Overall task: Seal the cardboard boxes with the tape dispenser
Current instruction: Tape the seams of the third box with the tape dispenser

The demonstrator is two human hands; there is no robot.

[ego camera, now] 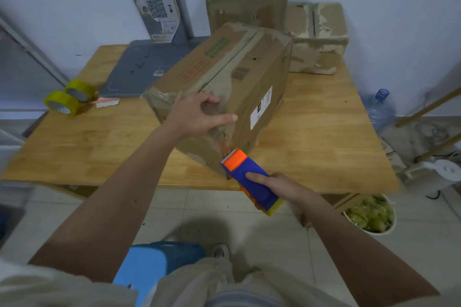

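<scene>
- I am pressing my left hand (pixel 199 117), fingers spread, on the box (pixel 224 90).
- My right hand (pixel 277 187) is gripping the dispenser (pixel 249 179), its blade touching the box's near corner.

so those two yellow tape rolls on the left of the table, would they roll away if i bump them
Probably somewhat. The two tape rolls seem to stand on their round edges rather than flat, so a nudge could set them rolling on the smooth wooden table. They touch each other, so bumping one likely moves both. The front one sits near the table's left edge, so it might drop off.
</scene>
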